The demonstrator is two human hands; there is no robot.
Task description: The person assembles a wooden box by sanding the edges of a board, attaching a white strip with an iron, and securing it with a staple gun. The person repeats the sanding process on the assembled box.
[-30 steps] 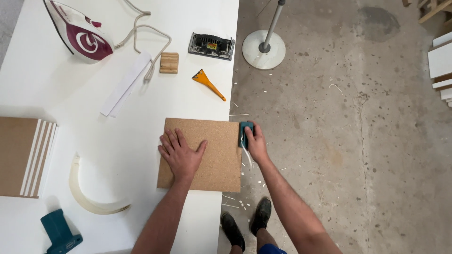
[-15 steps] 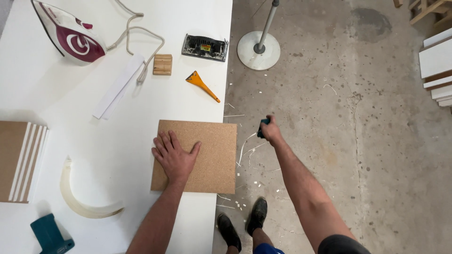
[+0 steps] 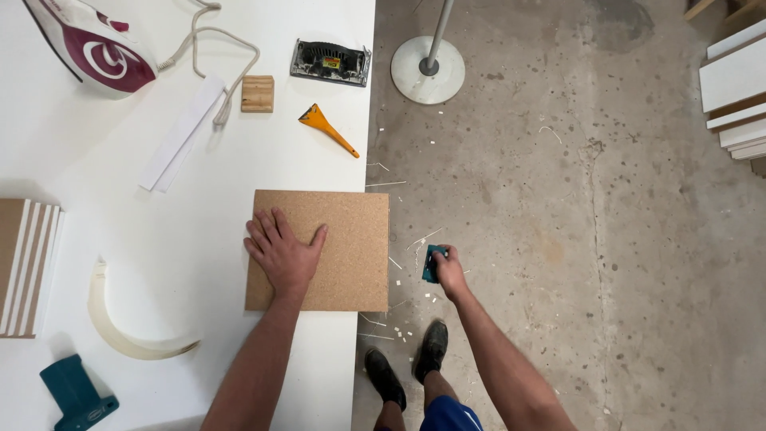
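Board [image 3: 343,239] under left hand [image 3: 281,254]

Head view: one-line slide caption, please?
Left hand flat on particleboard panel; right hand holds small teal tool beside white table.

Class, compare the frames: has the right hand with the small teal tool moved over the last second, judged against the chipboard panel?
Yes. The right hand with the teal tool left the panel edge, swung out over the floor, and is now back near that edge, lower than at first.
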